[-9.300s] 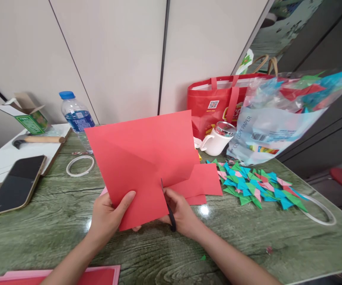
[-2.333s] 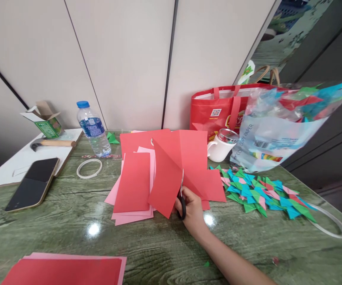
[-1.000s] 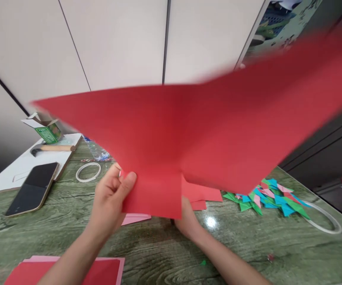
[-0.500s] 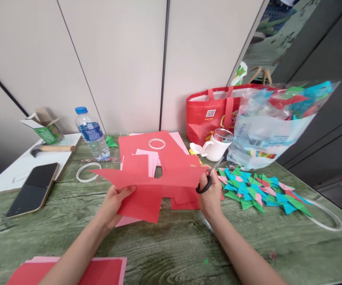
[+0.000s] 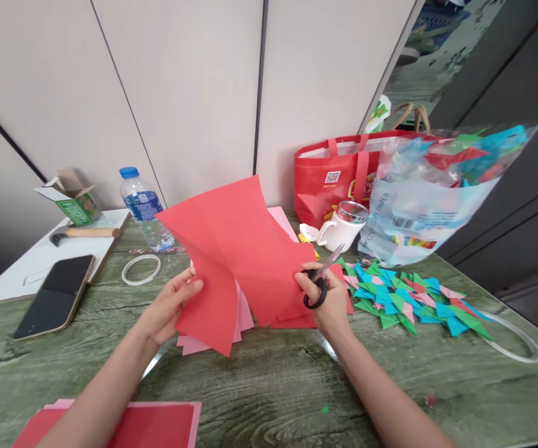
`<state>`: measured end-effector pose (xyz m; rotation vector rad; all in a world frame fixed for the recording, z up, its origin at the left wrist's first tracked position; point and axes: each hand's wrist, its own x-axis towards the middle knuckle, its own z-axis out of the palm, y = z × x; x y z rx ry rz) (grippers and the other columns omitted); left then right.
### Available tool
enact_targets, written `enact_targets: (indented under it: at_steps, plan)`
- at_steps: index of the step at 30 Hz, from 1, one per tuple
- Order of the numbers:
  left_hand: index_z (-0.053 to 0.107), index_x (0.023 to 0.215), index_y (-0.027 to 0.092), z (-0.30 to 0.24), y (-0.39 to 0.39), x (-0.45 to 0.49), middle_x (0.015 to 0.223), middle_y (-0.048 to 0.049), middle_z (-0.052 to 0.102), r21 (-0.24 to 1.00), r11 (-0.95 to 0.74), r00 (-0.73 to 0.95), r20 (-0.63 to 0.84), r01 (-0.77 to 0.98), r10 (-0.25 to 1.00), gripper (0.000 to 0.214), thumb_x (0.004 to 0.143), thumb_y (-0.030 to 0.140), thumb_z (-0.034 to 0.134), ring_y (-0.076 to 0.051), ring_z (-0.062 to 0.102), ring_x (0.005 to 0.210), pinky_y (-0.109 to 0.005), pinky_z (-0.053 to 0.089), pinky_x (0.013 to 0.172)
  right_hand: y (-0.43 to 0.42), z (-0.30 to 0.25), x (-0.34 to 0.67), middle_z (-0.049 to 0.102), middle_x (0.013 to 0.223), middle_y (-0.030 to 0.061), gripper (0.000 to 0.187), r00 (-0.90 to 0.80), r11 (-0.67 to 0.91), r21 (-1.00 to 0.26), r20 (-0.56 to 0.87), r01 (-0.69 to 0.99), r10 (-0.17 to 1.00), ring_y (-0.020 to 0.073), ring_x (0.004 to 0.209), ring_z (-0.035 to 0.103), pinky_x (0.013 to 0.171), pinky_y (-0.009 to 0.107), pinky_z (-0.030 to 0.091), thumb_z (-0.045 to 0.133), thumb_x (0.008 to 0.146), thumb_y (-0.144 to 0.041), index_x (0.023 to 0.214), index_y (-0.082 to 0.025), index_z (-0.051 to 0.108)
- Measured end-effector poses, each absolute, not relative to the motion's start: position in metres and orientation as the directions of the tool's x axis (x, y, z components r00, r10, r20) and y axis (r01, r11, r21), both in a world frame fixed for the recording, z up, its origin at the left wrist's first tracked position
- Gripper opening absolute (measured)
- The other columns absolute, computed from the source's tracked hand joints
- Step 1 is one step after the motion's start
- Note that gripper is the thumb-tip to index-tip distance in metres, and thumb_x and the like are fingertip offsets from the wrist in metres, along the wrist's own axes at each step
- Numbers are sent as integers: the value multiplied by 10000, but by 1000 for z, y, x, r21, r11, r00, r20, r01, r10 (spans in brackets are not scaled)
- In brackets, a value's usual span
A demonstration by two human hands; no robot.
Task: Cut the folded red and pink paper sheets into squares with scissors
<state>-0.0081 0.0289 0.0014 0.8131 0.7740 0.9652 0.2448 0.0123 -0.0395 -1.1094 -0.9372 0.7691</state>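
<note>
A large sheet of red paper (image 5: 222,230) is raised at a slant above the table, and a gap opens upward from its lower edge between two flaps. My left hand (image 5: 166,308) pinches its left flap between thumb and fingers. At the sheet's right side my right hand (image 5: 329,311) is closed around black-handled scissors (image 5: 316,298), their blades pointing up and away. The fingertips of that hand also touch the paper's edge. Beneath lie pink sheets (image 5: 245,317) and more red paper (image 5: 296,322), largely covered by the raised sheet.
Folded paper triangles (image 5: 403,295) lie right, by a white mug (image 5: 343,227), red bag (image 5: 315,180) and plastic bag (image 5: 403,218). Left are a water bottle (image 5: 145,208), tape ring (image 5: 141,269), phone (image 5: 56,295) and hammer (image 5: 86,232). More red paper (image 5: 157,426) lies in front.
The red sheet has tilted up, its far edge rising to show its broad face. My left hand has shifted slightly left, and the scissors in my right hand have moved a little left.
</note>
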Motion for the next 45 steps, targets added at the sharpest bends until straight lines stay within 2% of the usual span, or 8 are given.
enact_targets:
  at_steps: [4,7,14,19,24,27,33,45]
  plan:
    - [648,869,176,-3,38,-19,769,-36,723,864,230,169,-171,-447,971,322,595,304,756,-169,663,626,-242,553,598,12,-40,245,582,633,-15,286,413,268,-960,210,-86,886,120,549,506,507,240,385,741,571,-288,799,-200,592]
    - [647,841,167,-5,39,-21,753,-33,726,897,214,87,-195,-387,977,251,629,268,738,-154,658,582,-226,551,562,10,-39,245,602,663,-12,301,333,221,-967,168,-127,928,121,568,521,519,235,393,769,535,-254,780,-201,604]
    - [629,897,168,-6,30,-16,804,-57,731,903,302,162,-263,-306,951,288,632,215,733,-206,679,655,-318,560,640,13,-39,248,568,587,-52,408,196,20,-920,-63,-391,979,107,515,524,508,226,408,775,527,-332,886,-200,633]
    - [642,848,166,-9,30,-18,771,-53,733,904,351,175,-315,-244,933,263,612,218,746,-208,679,637,-328,559,618,13,-40,248,659,676,1,343,13,-186,-926,-202,-328,979,151,559,595,548,265,456,761,556,-347,829,-171,650]
    - [662,798,151,-6,30,-21,689,-60,731,905,393,183,-364,-164,913,232,604,243,749,-203,672,560,-288,548,533,9,-37,249,655,737,16,285,-258,-164,-959,-103,-229,961,168,649,605,605,278,470,744,584,-325,791,-159,641]
    - [668,776,143,-7,28,-18,694,-68,732,903,410,211,-379,-126,901,220,597,239,752,-207,671,554,-280,541,506,10,-40,247,597,650,-17,266,-109,-97,-972,-75,-216,991,132,554,548,520,246,435,726,598,-361,735,-173,595]
    - [668,815,144,-17,27,-16,778,-94,732,897,412,304,-353,-158,885,225,642,277,721,-221,678,635,-320,549,595,15,-47,245,300,445,-106,340,202,46,-999,41,-17,979,50,398,245,381,194,199,750,542,-376,672,-182,504]
    - [680,788,144,-17,28,-9,718,-83,736,901,393,174,-364,-184,915,219,618,271,737,-226,680,595,-308,550,542,17,-52,249,402,499,-76,327,205,48,-999,44,-15,978,71,429,325,407,210,236,746,551,-370,649,-184,497]
